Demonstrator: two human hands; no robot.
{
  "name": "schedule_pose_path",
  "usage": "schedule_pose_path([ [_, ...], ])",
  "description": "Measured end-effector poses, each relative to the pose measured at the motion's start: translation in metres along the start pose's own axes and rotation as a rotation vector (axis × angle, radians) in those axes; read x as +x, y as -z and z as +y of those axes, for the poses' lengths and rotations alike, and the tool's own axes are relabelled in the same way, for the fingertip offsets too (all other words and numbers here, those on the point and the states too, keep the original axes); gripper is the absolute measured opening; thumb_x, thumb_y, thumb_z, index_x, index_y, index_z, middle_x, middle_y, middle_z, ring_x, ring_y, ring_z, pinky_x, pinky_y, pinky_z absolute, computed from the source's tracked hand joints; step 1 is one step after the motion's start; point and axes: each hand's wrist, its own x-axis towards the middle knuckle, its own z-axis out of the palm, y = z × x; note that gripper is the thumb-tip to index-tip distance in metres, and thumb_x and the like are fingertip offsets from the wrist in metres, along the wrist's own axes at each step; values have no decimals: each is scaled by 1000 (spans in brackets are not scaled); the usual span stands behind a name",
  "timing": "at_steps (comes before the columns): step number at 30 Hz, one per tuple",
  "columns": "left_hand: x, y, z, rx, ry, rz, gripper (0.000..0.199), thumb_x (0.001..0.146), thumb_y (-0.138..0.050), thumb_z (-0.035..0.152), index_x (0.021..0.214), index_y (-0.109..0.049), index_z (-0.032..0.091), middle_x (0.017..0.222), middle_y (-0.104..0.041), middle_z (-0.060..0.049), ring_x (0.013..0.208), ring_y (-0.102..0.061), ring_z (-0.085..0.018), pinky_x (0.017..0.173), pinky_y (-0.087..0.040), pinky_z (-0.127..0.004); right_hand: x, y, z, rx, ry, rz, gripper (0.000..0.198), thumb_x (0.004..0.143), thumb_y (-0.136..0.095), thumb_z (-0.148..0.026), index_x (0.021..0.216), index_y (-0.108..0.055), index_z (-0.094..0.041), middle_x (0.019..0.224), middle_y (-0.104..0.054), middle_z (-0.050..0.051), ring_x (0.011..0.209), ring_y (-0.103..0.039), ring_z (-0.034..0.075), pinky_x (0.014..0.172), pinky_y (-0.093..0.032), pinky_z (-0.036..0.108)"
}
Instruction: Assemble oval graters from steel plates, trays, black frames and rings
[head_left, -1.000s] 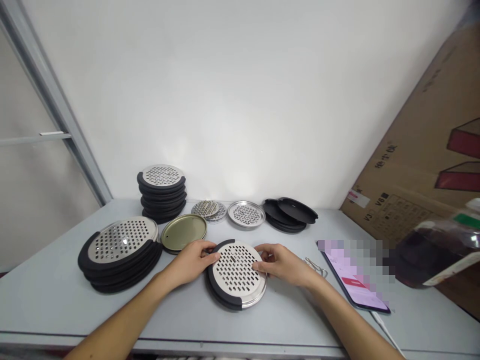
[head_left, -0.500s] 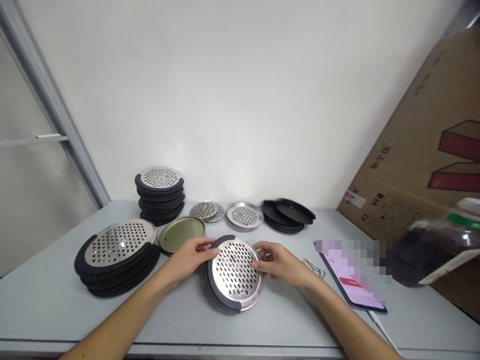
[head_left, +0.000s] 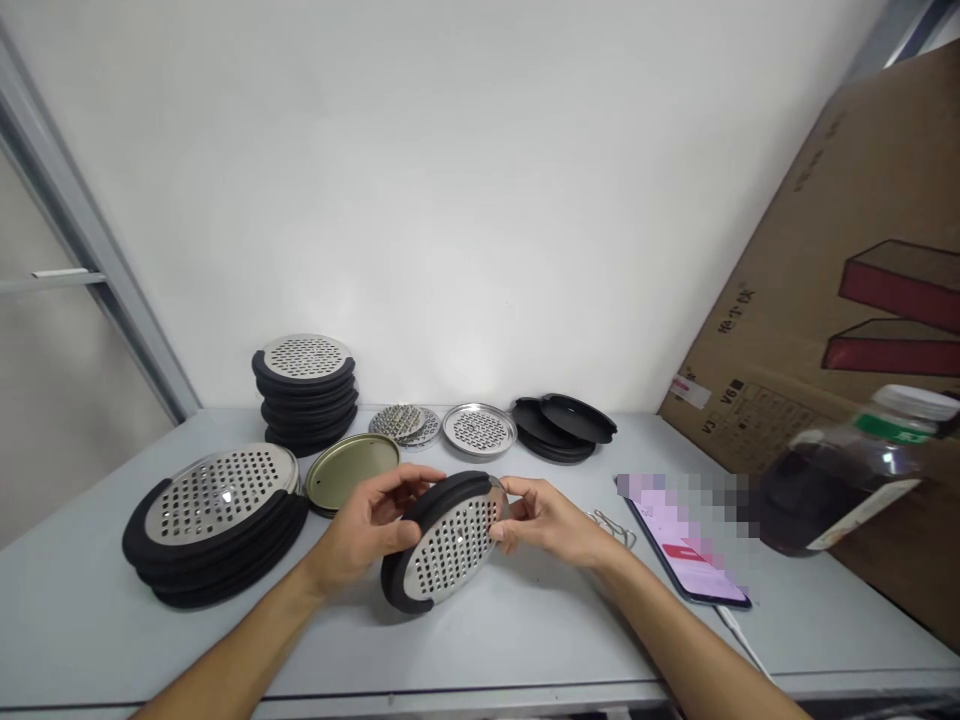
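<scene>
Between my hands, tilted up on edge over the table, is a round metal grater with a black rim around part of it. My left hand grips the black rim at its upper left, thumb in front and fingers behind. On the other side, my right hand pinches the bare metal edge between thumb and fingers. A stack of black-rimmed graters stands left of my left hand, and an olive-green round lid lies just beyond that hand.
Farther back are a taller grater stack, loose perforated discs, a silver grater disc and black round trays. To the right lie wire clips, a phone with a cable, a dark-filled jar and a large carton.
The grater has gone from lying nearly flat to standing tilted, and its visible holes look different. Both hands still hold it. The whole view has shifted slightly.
</scene>
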Motion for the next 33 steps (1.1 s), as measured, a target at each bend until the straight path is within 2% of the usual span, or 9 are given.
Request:
schedule_pose_path([
  [2, 1, 0, -3, -89, 29, 20, 62, 78, -61, 64, 117, -64, 16, 107, -65, -12, 104, -58, -28, 91, -47, -37, -1, -1, -2, 20, 4, -2, 25, 74, -76, -34, 87, -62, -18, 72, -63, -1, 65, -58, 13, 65, -49, 27],
  [4, 5, 0, -7, -68, 102, 91, 52, 86, -52, 59, 113, -66, 17, 109, -65, -12, 108, -57, -27, 94, -45, -37, -1, -1, -3, 38, 7, 17, 26, 71, -78, -34, 86, -64, -18, 75, -63, -1, 67, -59, 13, 66, -50, 27],
  [7, 12, -1, -15, 109, 223, 131, 44, 86, -59, 51, 115, -66, 18, 120, -63, -11, 117, -54, -26, 100, -42, -37, -2, -1, -4, 32, 64, 53, 29, 68, -80, -33, 90, -68, -18, 90, -65, 3, 72, -61, 14, 67, -51, 26],
  [11, 14, -2, -23, 145, 333, 26, 52, 79, -68, 48, 123, -62, 20, 127, -61, -12, 120, -54, -25, 104, -39, -38, -3, 1, -4, 36, 162, 34, 28, 70, -79, -35, 91, -72, -18, 108, -65, 9, 89, -64, 19, 79, -52, 30],
  [14, 11, -4, -22, 62, 399, -75, 55, 78, -70, 45, 125, -60, 18, 122, -65, -12, 116, -58, -25, 103, -40, -38, -2, 1, -3, 95, 145, 17, 27, 69, -81, -36, 89, -73, -18, 113, -65, 9, 96, -65, 21, 85, -52, 32],
  [17, 11, -5, -18, -29, 371, -182, 50, 79, -70, 42, 121, -63, 15, 118, -67, -12, 114, -59, -26, 102, -41, -39, 1, 0, 1, 142, 115, 33, 28, 69, -81, -37, 88, -72, -18, 123, -61, 9, 98, -65, 22, 84, -53, 32],
  [20, 11, -4, -19, -56, 359, -173, 47, 78, -71, 41, 116, -66, 13, 113, -69, -13, 110, -62, -27, 99, -43, -39, 6, 1, 7, 156, 97, 45, 31, 69, -81, -38, 91, -71, -19, 129, -58, 10, 92, -67, 20, 79, -54, 31],
  [25, 12, -1, -25, -8, 412, -40, 47, 73, -76, 41, 110, -67, 13, 106, -71, -13, 101, -65, -26, 92, -47, -37, 9, 8, 14, 65, 98, 60, 30, 78, -72, -43, 97, -73, -20, 124, -61, 9, 94, -67, 20, 81, -52, 32],
  [33, 12, -3, -30, 139, 399, -9, 45, 72, -74, 42, 106, -68, 13, 105, -71, -12, 96, -65, -25, 85, -48, -34, 10, 10, 18, -75, -2, 118, 31, 84, -62, -42, 98, -72, -17, 97, -72, 7, 89, -65, 20, 83, -50, 34],
])
